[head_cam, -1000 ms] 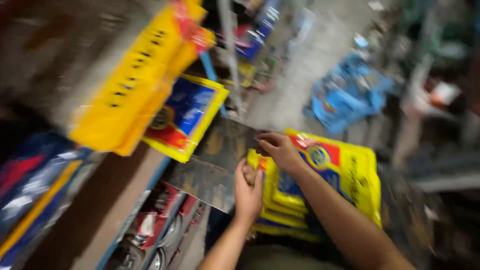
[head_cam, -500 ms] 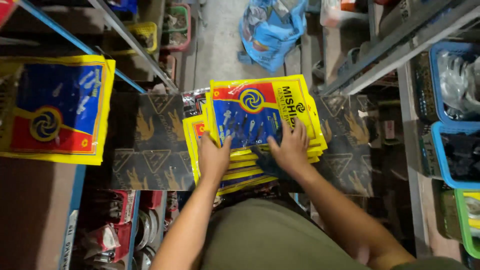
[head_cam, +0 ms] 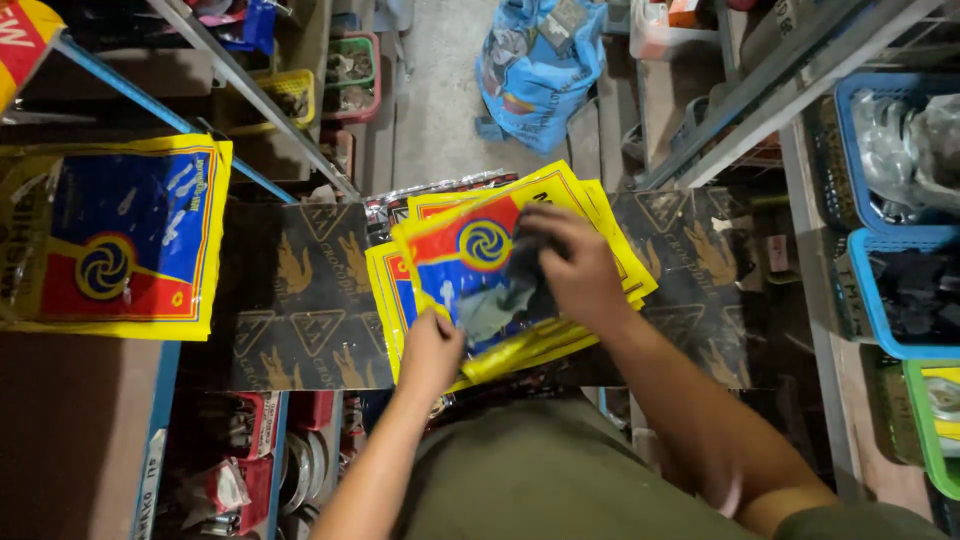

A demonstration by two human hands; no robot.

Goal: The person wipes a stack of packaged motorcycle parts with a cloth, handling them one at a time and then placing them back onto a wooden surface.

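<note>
Right hand (head_cam: 572, 268): laid flat with fingers spread on the topmost packet (head_cam: 490, 270), a yellow plastic bag with a blue and red panel and a spiral emblem, pressing it down rather than closing round it. Left hand (head_cam: 430, 352): curled at the near edge of the same packet, fingers pinching its lower border. The packet heads a fanned stack of matching yellow packets (head_cam: 600, 215), which rests on a dark board printed with gold triangles (head_cam: 300, 300) laid across the aisle as a desk. One more packet of the same kind (head_cam: 120, 240) lies apart on the shelf to the left. Blue plastic baskets (head_cam: 880, 170) stand on the rack to the right; a blue sack (head_cam: 540, 60) sits on the floor beyond. Risk, as judged: the stack is skewed and the bags look slick, so a pull on the top packet could drag its neighbours off the near edge of the board; the board appears to bridge a gap, and uneven pressure from the right hand might tip it
</note>
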